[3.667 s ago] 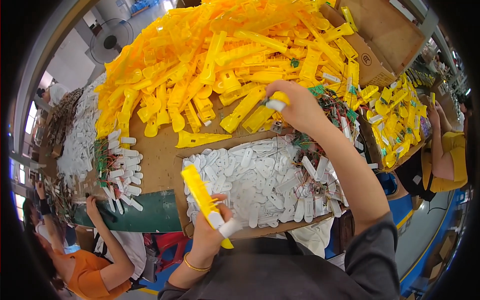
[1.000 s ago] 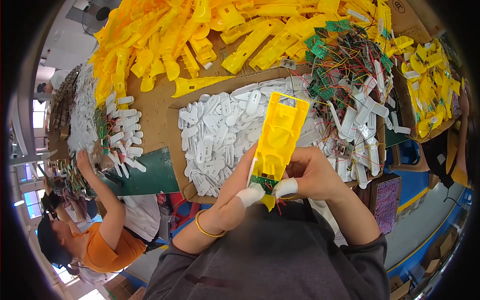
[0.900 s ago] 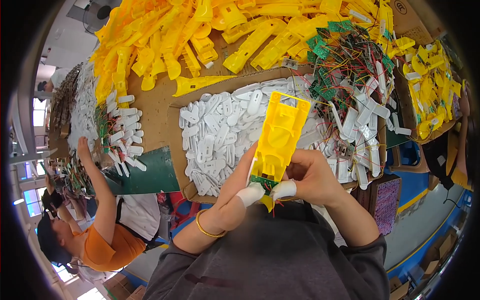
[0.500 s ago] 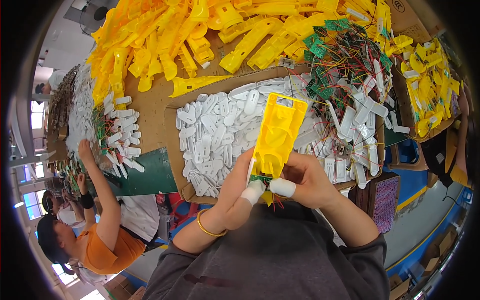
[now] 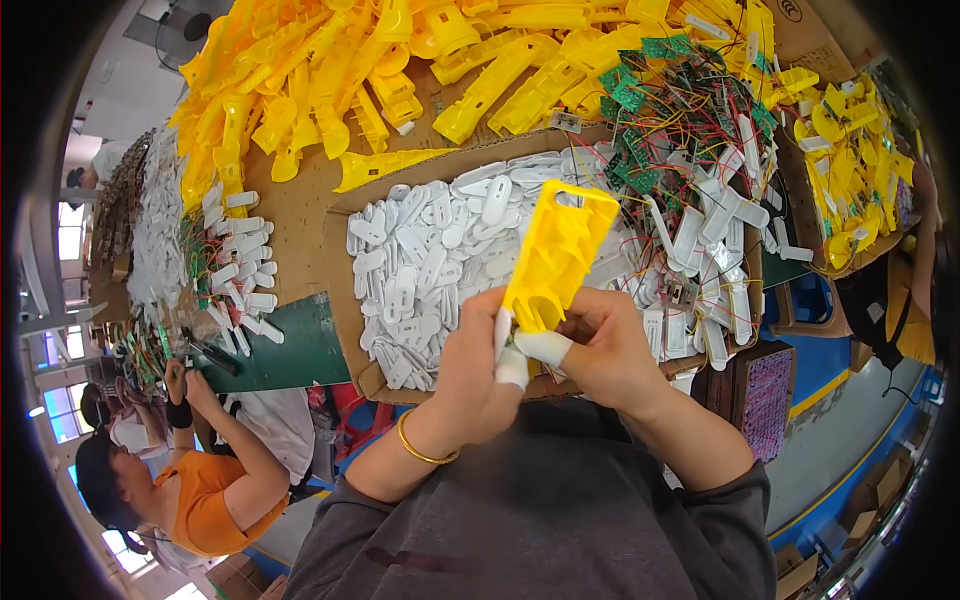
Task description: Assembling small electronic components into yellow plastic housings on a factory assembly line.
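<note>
A long yellow plastic housing half [image 5: 560,250] is held tilted in front of my chest, its ribbed hollow inside showing. My left hand [image 5: 470,365] is closed round its lower left edge, with a white plastic piece [image 5: 502,328] between the fingers and the housing. From the other side my right hand [image 5: 615,355] grips the lower end, its thumb pressed toward the left thumb. Both thumbs wear white wraps. What lies under the thumb tips is hidden.
Below the housing stands a cardboard box [image 5: 342,300] of white oval covers [image 5: 420,265]. Green circuit boards with wires [image 5: 650,130] are heaped at its right. Yellow housings [image 5: 320,80] pile up behind. A co-worker in orange [image 5: 215,500] works at the left.
The housing has turned and tipped slightly, and the green board at its lower end is now mostly out of sight. My right thumb has moved in toward the left one.
</note>
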The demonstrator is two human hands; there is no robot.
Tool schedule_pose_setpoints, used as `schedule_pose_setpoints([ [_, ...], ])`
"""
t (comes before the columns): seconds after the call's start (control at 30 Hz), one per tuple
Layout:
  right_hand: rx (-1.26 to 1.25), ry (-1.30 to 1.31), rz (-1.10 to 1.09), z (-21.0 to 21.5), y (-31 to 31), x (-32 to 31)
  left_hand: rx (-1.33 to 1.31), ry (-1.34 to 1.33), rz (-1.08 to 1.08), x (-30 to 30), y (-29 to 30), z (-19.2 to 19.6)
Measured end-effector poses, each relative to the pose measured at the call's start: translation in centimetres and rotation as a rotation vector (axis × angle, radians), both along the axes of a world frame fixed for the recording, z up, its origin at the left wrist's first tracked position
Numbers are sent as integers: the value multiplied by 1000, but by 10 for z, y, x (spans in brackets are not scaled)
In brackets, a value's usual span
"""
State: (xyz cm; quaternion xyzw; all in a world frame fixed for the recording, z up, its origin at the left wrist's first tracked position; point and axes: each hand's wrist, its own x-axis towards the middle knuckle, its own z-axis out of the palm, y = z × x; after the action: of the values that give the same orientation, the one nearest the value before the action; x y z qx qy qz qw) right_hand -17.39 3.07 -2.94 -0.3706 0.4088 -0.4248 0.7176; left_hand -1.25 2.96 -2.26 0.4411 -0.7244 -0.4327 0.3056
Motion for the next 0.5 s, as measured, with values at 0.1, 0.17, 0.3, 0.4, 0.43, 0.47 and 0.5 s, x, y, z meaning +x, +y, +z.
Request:
schedule_pose_setpoints([
  [0.1,-30,-90,-16,8,-17,0,274,163,62,-1,-14,2],
  [0.17,75,-141,40,22,-30,-6,727,920,-13,-6,-24,16],
  [0.3,-72,11,-218,15,-46,-51,655,986,172,16,-31,26],
  [0.4,-173,284,-622,61,-82,-140,470,742,294,62,-38,24],
  [0.43,-263,-16,-636,57,-97,-207,485,687,304,77,-40,23],
  [0.47,-294,139,-709,74,-111,-247,463,679,311,86,-46,21],
  [0.5,-325,230,-843,62,-115,-344,385,581,351,92,-57,19],
])
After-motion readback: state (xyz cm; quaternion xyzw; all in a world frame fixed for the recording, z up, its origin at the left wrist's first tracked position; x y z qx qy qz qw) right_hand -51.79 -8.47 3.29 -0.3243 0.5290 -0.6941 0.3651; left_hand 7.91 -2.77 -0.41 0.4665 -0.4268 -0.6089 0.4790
